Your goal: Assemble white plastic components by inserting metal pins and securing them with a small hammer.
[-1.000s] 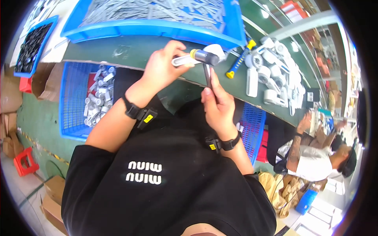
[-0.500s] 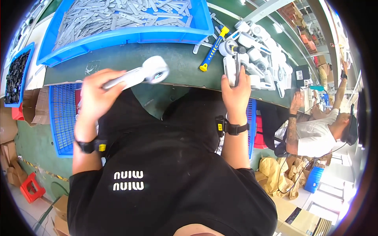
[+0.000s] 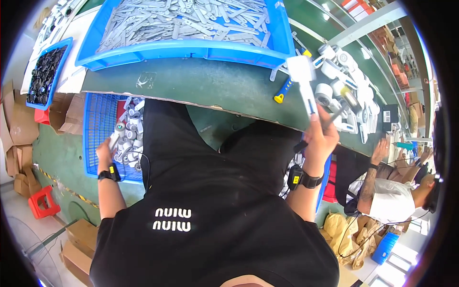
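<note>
At the left, my left hand is closed on a white handle piece with a round head, over a blue mesh basket of similar parts. Above the bench's front edge, my right hand grips another white handle piece, its broad head pointing up and blurred. The same hand also holds a mallet with a dark shaft and a smeared yellow and black head. Beyond it lies a pile of white round-headed parts. A blue and yellow handled tool rests on the bench, partly hidden.
A large blue tray of flat grey strips stands on the green bench. Further left is a small blue tray of black pieces. A co-worker sits at the right. A red stool and cardboard boxes are on the floor.
My left hand has carried its white piece from above the bench down to the left basket. My right hand has lifted a white piece and the mallet off the pile. The view has shifted.
</note>
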### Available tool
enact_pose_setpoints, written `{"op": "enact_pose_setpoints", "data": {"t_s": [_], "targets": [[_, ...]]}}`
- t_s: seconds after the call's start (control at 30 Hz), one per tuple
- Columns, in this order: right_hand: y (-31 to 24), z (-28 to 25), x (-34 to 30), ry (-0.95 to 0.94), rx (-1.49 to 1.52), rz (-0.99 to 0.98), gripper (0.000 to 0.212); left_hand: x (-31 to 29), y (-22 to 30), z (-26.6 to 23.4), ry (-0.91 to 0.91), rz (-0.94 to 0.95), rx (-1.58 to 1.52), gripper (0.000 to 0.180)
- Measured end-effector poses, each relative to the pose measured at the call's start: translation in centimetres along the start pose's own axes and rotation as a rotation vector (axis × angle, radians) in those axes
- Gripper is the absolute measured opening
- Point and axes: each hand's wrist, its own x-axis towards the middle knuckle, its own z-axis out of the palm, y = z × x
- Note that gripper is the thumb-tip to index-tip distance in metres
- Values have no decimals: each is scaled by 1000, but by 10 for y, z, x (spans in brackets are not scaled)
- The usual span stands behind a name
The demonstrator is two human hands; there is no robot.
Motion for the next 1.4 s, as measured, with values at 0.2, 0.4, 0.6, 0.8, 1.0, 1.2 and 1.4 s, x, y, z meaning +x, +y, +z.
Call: {"op": "enact_pose_setpoints", "data": {"t_s": [0.2, 0.4, 0.6, 0.8, 1.0, 1.2, 1.4], "targets": [[-15, 65, -5, -639, 159, 486, 30, 22, -85, 9, 177, 404, 627, 41], [-15, 94, -10, -612, 98, 447, 26, -205, 124, 104, -397, 1470, 535, 15], [-4, 114, 0, -614, 57, 398, 27, -353, 240, 150, -622, 1922, 223, 50], [-3, 106, -17, -483, -75, 165, 21, -373, 242, 227, -483, 1912, 430, 45], [10, 64, 0, -412, -17, 69, 19, -372, 255, 247, -583, 1845, 499, 27], [30, 39, 26, -533, 231, 189, 23, -380, 319, 265, -830, 1697, 361, 12], [28, 34, 44, -622, 467, 335, 23, -318, 421, 364, -802, 1608, 701, 21]]}}
